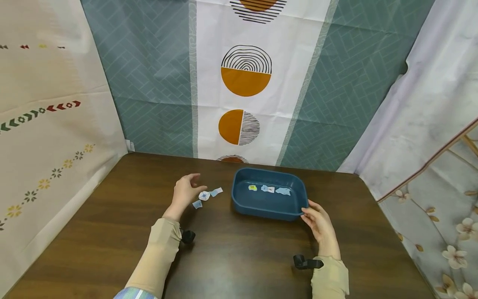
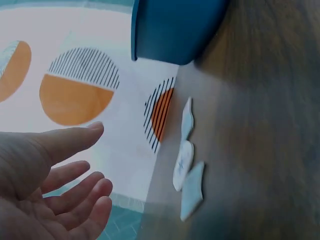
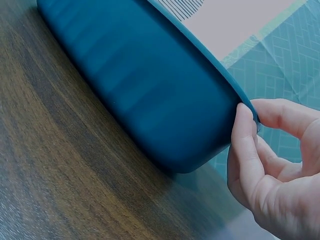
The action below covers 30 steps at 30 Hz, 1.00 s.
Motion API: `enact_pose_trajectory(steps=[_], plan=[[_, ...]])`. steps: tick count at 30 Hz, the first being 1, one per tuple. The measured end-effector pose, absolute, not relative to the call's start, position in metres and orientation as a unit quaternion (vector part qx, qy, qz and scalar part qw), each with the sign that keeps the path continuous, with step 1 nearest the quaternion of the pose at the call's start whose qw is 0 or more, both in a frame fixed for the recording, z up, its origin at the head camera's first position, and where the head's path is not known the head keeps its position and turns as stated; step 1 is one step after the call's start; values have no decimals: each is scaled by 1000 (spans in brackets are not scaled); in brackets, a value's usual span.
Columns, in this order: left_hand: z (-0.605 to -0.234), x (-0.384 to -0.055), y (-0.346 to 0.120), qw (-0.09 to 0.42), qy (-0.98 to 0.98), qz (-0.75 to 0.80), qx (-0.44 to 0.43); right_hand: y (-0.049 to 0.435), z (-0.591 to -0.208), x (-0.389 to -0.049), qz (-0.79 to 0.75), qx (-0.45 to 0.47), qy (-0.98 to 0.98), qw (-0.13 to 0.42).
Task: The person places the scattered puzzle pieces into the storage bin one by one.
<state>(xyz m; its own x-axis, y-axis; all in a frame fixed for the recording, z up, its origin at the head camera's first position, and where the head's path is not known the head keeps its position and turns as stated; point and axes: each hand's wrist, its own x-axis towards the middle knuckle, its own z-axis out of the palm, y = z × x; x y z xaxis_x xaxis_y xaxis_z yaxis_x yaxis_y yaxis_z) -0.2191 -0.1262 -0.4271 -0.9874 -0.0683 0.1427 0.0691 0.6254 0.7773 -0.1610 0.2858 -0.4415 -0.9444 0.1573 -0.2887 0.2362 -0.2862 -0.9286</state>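
Note:
A blue plastic tray (image 1: pixel 269 211) sits on the wooden table. Its near right corner rim is pinched between the thumb and fingers of my right hand (image 1: pixel 317 224), seen closely in the right wrist view (image 3: pixel 275 165). Inside the tray lie several small flat pieces: a yellow-green one (image 1: pixel 252 187) and bluish ones (image 1: pixel 283 191). Left of the tray, a round white piece with a blue star (image 1: pixel 204 196) lies between two light-blue pieces (image 1: pixel 197 204). My left hand (image 1: pixel 185 191) hovers just beside these, fingers loosely bent and holding nothing; the left wrist view shows them apart from the pieces.
The dark wooden table (image 1: pixel 239 257) meets a hanging patterned cloth (image 1: pixel 157 83) at its back edge. Patterned fabric also hangs on the left and right sides. Each wrist wears a small black camera mount (image 1: pixel 188 236).

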Motion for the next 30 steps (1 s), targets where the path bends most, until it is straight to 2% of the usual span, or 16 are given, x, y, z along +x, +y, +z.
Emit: enact_pose_trajectory(steps=[7,21,30], plan=[[-438,-213,-139,36,-909,-415,11,286,-441,-160,-787,165,594,25],[-447,-199,-149,-7,-921,-390,-2,288,-443,-161,-796,159,585,15],[-454,-198,-151,-4,-919,-393,-8,287,-443,-161,-792,161,588,20]])
